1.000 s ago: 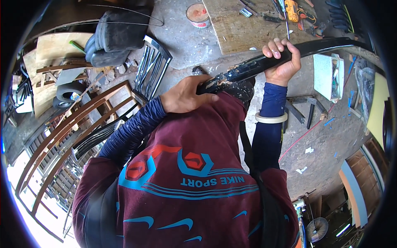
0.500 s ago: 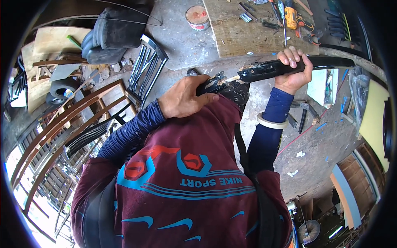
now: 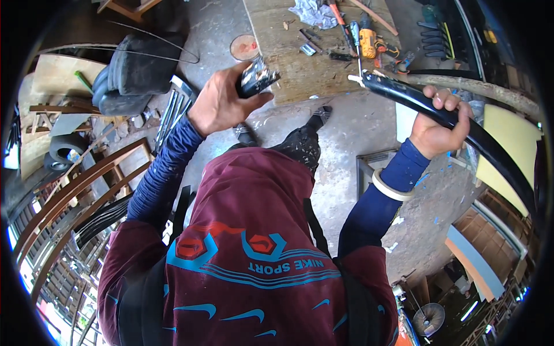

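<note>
Head view
Left hand: the left hand (image 3: 222,104) is raised over the concrete floor, fingers curled shut around a small dark block (image 3: 255,79) with pale, scuffed edges; the thumb presses it from below.
Small dark block: it sits in the left hand just beside the near left corner of the wooden board (image 3: 300,63), partly overlapping that corner.
Right hand: the right hand (image 3: 437,127) is wrapped around a long black curved strip (image 3: 456,124), fingers folded over its top edge and thumb underneath.
Long black curved strip: its pale-tipped end lies near the board's right edge; from there the strip runs away to the right, through the right hand and on toward the rim of the picture.
Wooden board: a worn, pale plank lying on the floor ahead of the person, at the top middle.
Tools: a yellow and black power drill (image 3: 368,41) lies on the board's far right part, with a screwdriver and small metal bits beside it; a crumpled grey rag (image 3: 311,11) lies at the board's far end.
Round tin: a small round tin (image 3: 244,47) with a reddish top stands on the floor just left of the board.
Wrist: a pale ring of tape (image 3: 391,185) hangs around the right forearm, below the board and to its right.
Left of the board: curved wooden frames (image 3: 86,184) and dark cushions (image 3: 135,72) lie well apart from it.
</note>
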Available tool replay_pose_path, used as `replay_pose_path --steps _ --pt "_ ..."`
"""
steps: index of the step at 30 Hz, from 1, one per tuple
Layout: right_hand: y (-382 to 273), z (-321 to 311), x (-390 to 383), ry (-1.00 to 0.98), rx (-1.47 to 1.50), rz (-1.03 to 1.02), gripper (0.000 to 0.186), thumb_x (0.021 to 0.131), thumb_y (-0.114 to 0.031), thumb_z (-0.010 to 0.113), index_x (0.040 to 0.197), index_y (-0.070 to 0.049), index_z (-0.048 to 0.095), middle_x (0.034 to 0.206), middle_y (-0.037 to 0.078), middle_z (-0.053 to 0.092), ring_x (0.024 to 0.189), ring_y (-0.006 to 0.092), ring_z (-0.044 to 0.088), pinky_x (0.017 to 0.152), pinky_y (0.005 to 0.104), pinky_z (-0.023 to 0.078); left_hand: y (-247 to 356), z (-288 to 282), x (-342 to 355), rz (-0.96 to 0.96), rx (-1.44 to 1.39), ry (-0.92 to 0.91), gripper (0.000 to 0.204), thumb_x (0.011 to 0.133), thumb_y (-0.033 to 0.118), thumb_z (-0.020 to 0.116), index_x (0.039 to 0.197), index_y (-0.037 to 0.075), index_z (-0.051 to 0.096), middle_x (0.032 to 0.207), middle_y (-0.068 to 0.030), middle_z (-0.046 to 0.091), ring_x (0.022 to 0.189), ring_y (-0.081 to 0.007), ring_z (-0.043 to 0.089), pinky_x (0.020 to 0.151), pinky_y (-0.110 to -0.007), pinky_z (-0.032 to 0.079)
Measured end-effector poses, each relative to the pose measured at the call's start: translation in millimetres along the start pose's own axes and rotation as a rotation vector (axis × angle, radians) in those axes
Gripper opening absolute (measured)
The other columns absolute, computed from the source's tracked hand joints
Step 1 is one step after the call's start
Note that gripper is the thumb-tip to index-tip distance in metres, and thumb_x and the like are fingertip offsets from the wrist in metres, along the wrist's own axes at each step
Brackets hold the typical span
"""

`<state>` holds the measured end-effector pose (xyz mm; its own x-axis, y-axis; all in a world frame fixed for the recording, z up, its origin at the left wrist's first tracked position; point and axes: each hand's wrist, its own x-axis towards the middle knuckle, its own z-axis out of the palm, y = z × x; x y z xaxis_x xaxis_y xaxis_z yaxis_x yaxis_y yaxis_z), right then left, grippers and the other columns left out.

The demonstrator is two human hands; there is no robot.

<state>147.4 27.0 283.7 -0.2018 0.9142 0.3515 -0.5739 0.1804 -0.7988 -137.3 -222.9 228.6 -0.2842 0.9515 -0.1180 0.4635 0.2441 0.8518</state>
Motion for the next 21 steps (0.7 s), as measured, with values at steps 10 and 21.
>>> replay_pose_path --steps 10,21 --pt "130 -45 -13 -0.183 -0.393 -0.180 0.008 0.094 -0.010 0.054 0.100 -0.007 0.050 0.067 0.007 0.050 0.056 0.0201 0.053 0.055 0.0423 0.053 -24 36 12 -0.331 -0.206 0.189 0.029 0.084 0.014 0.076 0.109 0.002 0.069 0.085 -0.0080 0.070 0.077 -0.0113 0.065 0.074 -0.030 0.054" --pt "163 -91 -16 -0.336 -0.704 -0.310 0.008 0.091 -0.007 0.053 0.096 -0.003 0.048 0.067 0.008 0.050 0.057 0.0206 0.051 0.059 0.0452 0.054 -87 73 -5 -0.444 -0.174 0.253 0.031 0.079 0.004 0.074 0.109 0.003 0.068 0.067 0.0002 0.055 0.060 -0.0076 0.050 0.058 -0.026 0.040"
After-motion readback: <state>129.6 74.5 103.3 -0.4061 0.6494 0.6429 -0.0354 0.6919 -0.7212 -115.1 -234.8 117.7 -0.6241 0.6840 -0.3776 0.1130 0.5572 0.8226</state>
